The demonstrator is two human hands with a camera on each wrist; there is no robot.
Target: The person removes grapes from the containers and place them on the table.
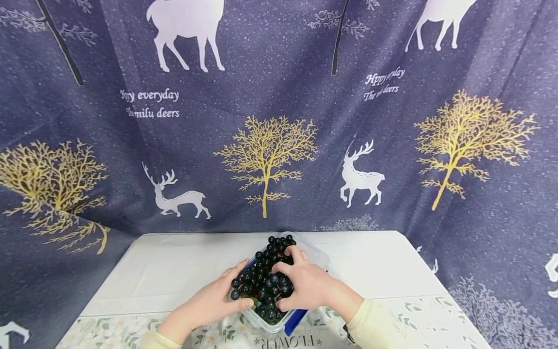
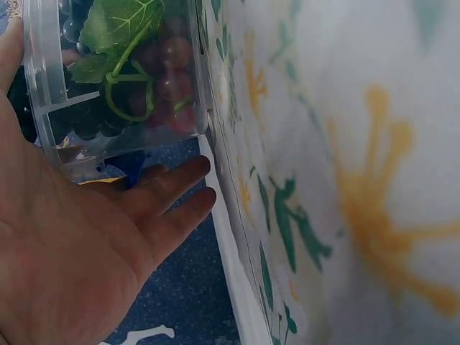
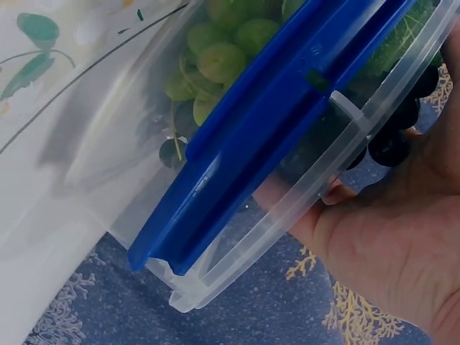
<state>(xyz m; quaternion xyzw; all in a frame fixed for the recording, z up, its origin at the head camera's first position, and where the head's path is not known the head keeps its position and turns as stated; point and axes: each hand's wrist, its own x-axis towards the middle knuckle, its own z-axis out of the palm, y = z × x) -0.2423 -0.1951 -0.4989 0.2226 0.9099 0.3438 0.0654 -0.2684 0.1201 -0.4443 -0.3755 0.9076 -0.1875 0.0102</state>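
Note:
A clear plastic box (image 1: 271, 328) with blue side latches (image 3: 215, 190) holds grapes heaped above its rim. Dark, nearly black grapes (image 1: 256, 275) lie on top. Through the walls show red grapes (image 2: 175, 80) and a green leaf (image 2: 118, 32) in the left wrist view, and green grapes (image 3: 221, 63) in the right wrist view. My right hand (image 1: 310, 282) reaches over the right rim, its fingers curled round dark grapes; the fingertips are partly hidden among them. Against the box's left side rests my left hand (image 1: 209, 301), fingers straight along the wall and thumb by the rim.
Underneath is a table with a white surface (image 1: 174, 271) and a floral cloth (image 1: 418, 320) along its near side. Behind the box hangs a dark blue curtain (image 1: 279, 97) printed with deer and trees.

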